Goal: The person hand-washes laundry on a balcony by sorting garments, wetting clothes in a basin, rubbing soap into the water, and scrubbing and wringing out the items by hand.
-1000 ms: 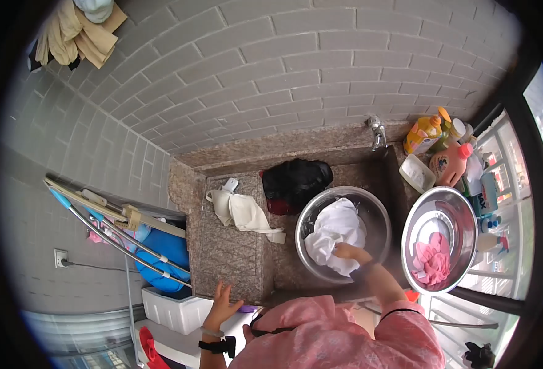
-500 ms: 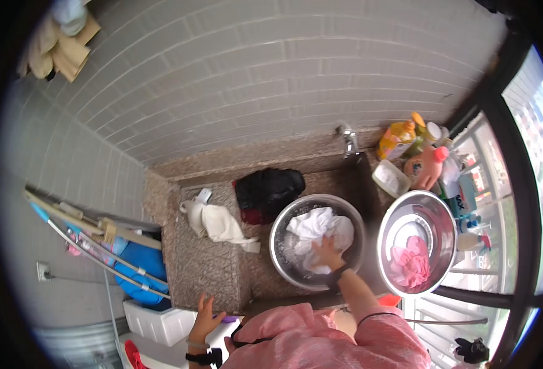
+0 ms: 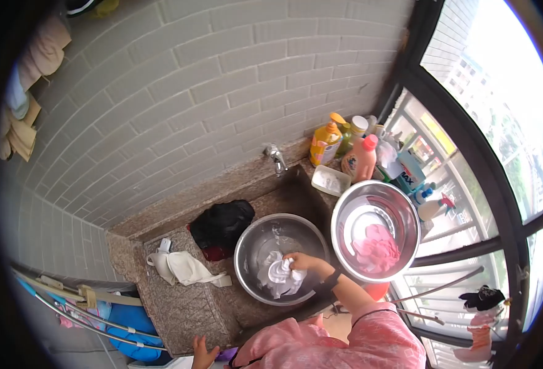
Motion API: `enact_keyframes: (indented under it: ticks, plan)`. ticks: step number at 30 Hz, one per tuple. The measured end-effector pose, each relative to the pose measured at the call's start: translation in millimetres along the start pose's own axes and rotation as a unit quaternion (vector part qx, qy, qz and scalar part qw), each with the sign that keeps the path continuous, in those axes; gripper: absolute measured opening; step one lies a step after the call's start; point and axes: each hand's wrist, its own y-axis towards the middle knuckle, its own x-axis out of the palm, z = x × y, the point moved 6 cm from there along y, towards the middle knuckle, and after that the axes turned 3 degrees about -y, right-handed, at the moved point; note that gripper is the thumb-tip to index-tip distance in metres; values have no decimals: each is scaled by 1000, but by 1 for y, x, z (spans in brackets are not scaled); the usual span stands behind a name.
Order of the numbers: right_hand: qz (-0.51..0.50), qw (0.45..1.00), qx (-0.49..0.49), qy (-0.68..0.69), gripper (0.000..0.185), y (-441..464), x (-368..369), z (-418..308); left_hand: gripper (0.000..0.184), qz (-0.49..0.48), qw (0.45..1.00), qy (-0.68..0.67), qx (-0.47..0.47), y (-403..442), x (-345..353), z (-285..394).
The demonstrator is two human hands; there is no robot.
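My right hand (image 3: 303, 262) is closed on a bunched white cloth (image 3: 277, 278) inside a metal basin (image 3: 239, 265) with water in it. The lower part of the cloth lies in the basin, and its exact kind cannot be made out. This basin stands in a stone sink (image 3: 247, 317). At the sink's front edge my left hand (image 3: 204, 353) holds nothing, its fingers apart. Left of the basin lie a black garment (image 3: 223, 222) and a cream cloth (image 3: 182, 268) with a white piece at its end.
A second metal basin (image 3: 339, 237) on the right holds pink cloth (image 3: 377, 249). Behind it stand a yellow pump bottle (image 3: 325, 144), a pink bottle (image 3: 360, 161) and a white dish (image 3: 330, 181). A tap (image 3: 275, 158) projects from the wall. Poles (image 3: 93, 301) lean at left.
My right hand has gone from spread on the white cloth to gripping it in a bunch. The camera view has turned toward the window, shifting everything leftward. My left hand stays open.
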Motion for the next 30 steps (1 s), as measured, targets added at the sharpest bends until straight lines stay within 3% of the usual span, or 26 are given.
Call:
enact_keyframes:
  ticks: [2, 3, 4, 6, 7, 8, 10, 12, 14, 18, 20, 22, 25, 27, 28, 30]
  plan:
    - [28, 969, -74, -235, 48, -2, -12, -12, 68, -13, 1000, -19, -11, 1, -18, 28]
    - [25, 930, -7, -365, 61, 0, -12, -4, 67, -21, 998, -41, -34, -2, -24, 33]
    - [24, 931, -12, -364, 61, 3, -6, -4, 67, -17, 998, -39, -36, -4, -25, 30]
    - [104, 879, 75, -460, 76, 3, -4, 4, 67, 21, 999, -22, -12, -2, -27, 23]
    - [125, 913, -1, -389, 84, 15, 4, 23, 67, 25, 999, -20, -15, -2, -25, 18]
    - [123, 914, -5, -388, 84, 21, 19, 38, 68, 34, 999, -36, 15, -5, -24, 15]
    - [105, 874, 24, -474, 87, 22, 44, 46, 69, 45, 997, -50, 39, -13, -19, 3]
    - [102, 893, 28, -437, 85, 11, 61, 37, 71, 44, 999, -3, 24, -19, -11, -14]
    - [85, 902, 123, -406, 74, 20, 76, 41, 73, 44, 998, -35, -3, -12, -7, -28]
    - [49, 958, 89, -267, 62, 45, 94, 62, 79, 16, 995, -86, -36, -18, -21, 9]
    - [117, 984, 105, -80, 54, 33, 92, 49, 72, 54, 993, -101, 4, -18, -20, 11]
    - [90, 976, 83, 179, 46, 39, 102, 76, 63, 80, 969, -232, 8, -12, -22, 25]
    - [48, 977, 60, 197, 41, 6, 93, 20, 50, 48, 922, -385, -6, 5, -29, 51]
    - [37, 994, -76, 74, 40, -26, 87, -53, 49, 51, 924, -378, 21, 21, -46, 81]
    - [80, 995, -60, 9, 40, -42, 85, -83, 50, 40, 913, -404, 47, 32, -47, 93]
    - [68, 994, -79, 9, 41, -46, 90, -102, 54, 27, 901, -424, 86, 52, -50, 122]
